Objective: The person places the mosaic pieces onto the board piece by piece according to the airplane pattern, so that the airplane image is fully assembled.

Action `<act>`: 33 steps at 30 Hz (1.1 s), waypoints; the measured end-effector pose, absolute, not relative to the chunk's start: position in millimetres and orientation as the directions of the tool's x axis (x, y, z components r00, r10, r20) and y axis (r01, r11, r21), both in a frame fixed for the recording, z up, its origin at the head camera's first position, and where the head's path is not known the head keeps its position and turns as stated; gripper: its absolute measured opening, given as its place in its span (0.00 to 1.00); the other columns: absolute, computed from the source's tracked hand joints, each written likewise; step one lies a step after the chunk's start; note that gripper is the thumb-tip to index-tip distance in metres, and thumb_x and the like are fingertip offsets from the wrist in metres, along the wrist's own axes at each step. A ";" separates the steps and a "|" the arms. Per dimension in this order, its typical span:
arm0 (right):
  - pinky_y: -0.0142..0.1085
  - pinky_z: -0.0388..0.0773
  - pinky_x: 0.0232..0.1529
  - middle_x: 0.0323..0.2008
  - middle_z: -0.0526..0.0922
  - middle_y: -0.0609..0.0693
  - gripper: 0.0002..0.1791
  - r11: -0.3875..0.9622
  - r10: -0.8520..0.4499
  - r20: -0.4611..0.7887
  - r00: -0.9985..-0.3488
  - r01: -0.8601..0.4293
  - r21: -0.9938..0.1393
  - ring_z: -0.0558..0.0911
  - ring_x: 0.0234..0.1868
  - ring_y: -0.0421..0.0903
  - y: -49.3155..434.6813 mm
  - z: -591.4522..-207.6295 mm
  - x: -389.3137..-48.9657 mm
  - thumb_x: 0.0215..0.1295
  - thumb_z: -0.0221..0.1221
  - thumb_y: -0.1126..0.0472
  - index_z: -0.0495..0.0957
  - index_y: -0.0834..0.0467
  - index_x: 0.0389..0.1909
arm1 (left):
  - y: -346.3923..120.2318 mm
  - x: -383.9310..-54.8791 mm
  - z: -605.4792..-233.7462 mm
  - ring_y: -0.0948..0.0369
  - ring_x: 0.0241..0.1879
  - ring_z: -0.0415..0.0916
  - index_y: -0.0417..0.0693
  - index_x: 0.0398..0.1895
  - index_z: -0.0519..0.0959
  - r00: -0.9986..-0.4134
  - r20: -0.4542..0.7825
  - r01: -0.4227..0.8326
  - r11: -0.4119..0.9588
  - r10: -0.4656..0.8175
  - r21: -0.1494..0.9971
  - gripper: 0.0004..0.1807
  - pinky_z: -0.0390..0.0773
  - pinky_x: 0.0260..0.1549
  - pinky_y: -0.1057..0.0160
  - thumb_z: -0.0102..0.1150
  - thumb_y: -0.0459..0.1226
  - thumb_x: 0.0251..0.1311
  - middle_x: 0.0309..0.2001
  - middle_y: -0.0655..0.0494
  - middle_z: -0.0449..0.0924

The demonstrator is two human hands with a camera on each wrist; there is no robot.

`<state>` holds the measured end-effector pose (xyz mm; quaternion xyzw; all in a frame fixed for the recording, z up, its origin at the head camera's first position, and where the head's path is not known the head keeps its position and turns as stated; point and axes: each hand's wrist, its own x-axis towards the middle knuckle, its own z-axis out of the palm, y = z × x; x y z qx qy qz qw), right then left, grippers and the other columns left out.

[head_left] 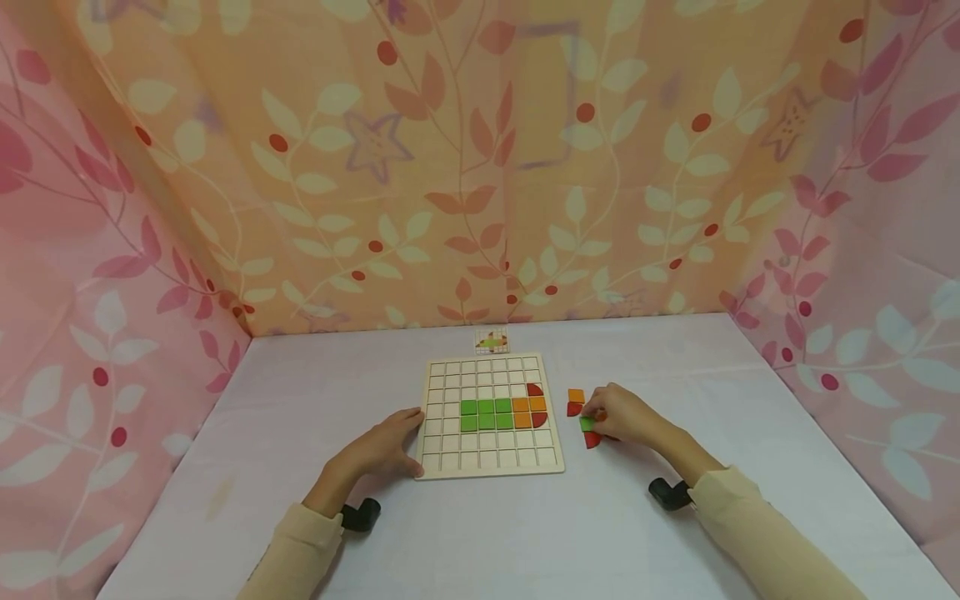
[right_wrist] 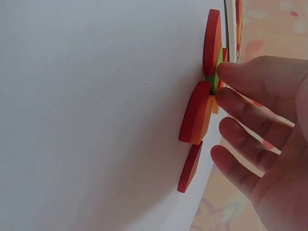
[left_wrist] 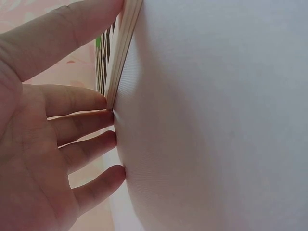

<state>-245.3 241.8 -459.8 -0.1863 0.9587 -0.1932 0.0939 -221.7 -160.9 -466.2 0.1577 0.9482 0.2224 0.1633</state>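
Observation:
A pale wooden grid board [head_left: 450, 450] lies on the table, bearing a block of green square tiles [head_left: 486, 415], orange squares [head_left: 522, 412] and two red quarter-round tiles [head_left: 534, 390] on its right side. Along its left edge rests my left hand [head_left: 382, 442], fingers spread, the thumb by the near corner; the left wrist view shows fingertips at the board's end. My right hand [head_left: 628, 414] is over the loose tiles right of the board. Its thumb and index finger pinch a green square tile [right_wrist: 211, 83], the other fingers held off.
Around the right hand lie loose red tiles [right_wrist: 195, 113] and an orange square [head_left: 576, 395]. A small pattern card [head_left: 491, 341] sits just behind the board. Patterned cloth [head_left: 465, 167] encloses the white table [head_left: 300, 383] at the back and both sides.

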 end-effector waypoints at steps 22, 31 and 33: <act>0.37 0.78 0.42 0.35 0.82 0.46 0.09 0.871 -0.396 -0.110 -0.912 -0.335 -0.358 0.73 0.38 0.43 238.6 -460.7 -245.4 0.54 0.68 0.65 0.88 0.58 0.38 | -161.9 -221.3 -469.2 0.44 0.74 0.54 0.35 0.71 0.61 -0.897 -0.233 0.236 0.851 0.377 0.470 0.52 0.59 0.70 0.44 0.78 0.42 0.42 0.74 0.41 0.58; 0.37 0.79 0.43 0.35 0.82 0.46 0.10 0.885 -0.365 -0.117 -0.924 -0.305 -0.351 0.73 0.39 0.43 236.5 -461.2 -244.5 0.54 0.69 0.66 0.88 0.58 0.39 | -162.8 -221.6 -469.1 0.44 0.74 0.53 0.35 0.72 0.61 -0.898 -0.233 0.233 0.851 0.374 0.470 0.52 0.59 0.70 0.44 0.77 0.41 0.43 0.74 0.41 0.57; 0.38 0.79 0.43 0.35 0.82 0.46 0.11 0.888 -0.357 -0.120 -0.926 -0.296 -0.353 0.73 0.38 0.43 236.2 -460.8 -244.8 0.53 0.69 0.66 0.88 0.58 0.39 | -162.8 -221.9 -468.2 0.44 0.75 0.53 0.35 0.72 0.61 -0.897 -0.235 0.231 0.852 0.374 0.470 0.52 0.58 0.71 0.44 0.77 0.41 0.43 0.74 0.41 0.57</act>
